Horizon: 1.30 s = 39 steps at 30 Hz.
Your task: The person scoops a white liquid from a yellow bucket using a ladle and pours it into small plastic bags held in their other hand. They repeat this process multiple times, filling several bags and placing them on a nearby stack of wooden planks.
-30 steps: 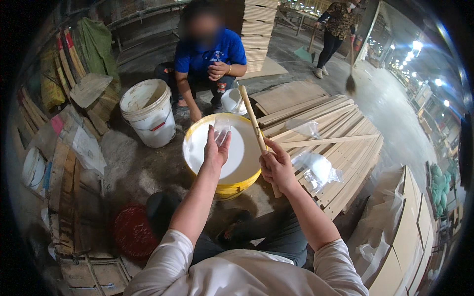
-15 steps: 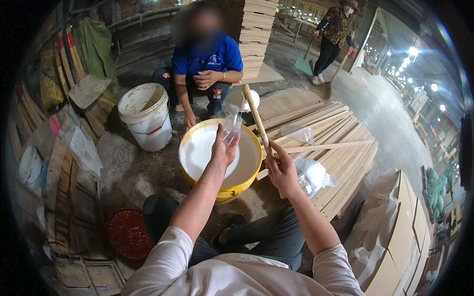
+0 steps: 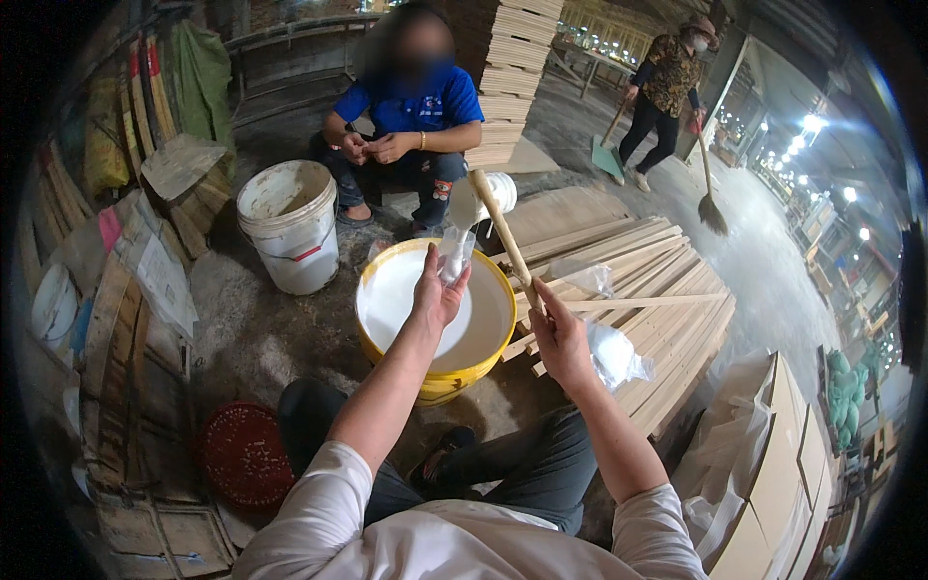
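Observation:
My left hand (image 3: pixel 441 298) holds a clear plastic bottle (image 3: pixel 455 253) above a yellow-rimmed bucket (image 3: pixel 505 331) of white liquid. The bottle's lower end is hidden by my fingers. In my right hand (image 3: pixel 562 340), closed around its lower end, is the wooden handle (image 3: pixel 507 235) of a ladle. The pale ladle cup (image 3: pixel 464 209) is tilted at the handle's far end, over the bottle. White liquid runs down from the cup into the bottle, which shows white inside.
Across the bucket a person in blue (image 3: pixel 411 116) squats beside a white pail (image 3: pixel 290 232). Wooden strips (image 3: pixel 638 280) fan out to the right, with a plastic bag (image 3: pixel 616 356) on them. A red basket (image 3: pixel 246 454) stands lower left. Another person (image 3: pixel 667 87) sweeps farther off.
The ladle cup has tilted and white liquid now shows in the bottle. The squatting person's hand has left the bucket rim and both hands have come together. The far person's broom has swung right.

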Tool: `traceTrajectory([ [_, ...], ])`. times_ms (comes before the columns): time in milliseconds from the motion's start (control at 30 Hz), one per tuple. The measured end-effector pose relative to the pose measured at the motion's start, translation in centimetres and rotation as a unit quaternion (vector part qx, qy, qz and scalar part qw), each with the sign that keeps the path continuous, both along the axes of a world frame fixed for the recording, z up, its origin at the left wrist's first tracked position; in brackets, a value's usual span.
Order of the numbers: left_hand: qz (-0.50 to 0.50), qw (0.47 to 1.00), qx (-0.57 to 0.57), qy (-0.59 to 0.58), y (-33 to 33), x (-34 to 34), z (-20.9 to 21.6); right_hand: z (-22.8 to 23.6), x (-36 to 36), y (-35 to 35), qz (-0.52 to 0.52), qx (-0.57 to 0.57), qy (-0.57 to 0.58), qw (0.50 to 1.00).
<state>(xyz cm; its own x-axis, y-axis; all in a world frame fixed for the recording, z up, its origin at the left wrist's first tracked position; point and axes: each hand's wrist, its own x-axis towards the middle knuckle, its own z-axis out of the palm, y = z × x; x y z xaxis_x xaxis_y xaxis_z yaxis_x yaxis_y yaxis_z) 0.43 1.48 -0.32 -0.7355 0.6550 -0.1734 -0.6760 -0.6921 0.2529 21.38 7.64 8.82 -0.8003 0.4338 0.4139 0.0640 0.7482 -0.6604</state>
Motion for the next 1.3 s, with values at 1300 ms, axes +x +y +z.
traceTrajectory([
  [1300,-0.019,0.998,0.043,-0.035,0.3,0.3,0.1,0.3,0.5,1.5,0.015,0.207,0.039,0.978],
])
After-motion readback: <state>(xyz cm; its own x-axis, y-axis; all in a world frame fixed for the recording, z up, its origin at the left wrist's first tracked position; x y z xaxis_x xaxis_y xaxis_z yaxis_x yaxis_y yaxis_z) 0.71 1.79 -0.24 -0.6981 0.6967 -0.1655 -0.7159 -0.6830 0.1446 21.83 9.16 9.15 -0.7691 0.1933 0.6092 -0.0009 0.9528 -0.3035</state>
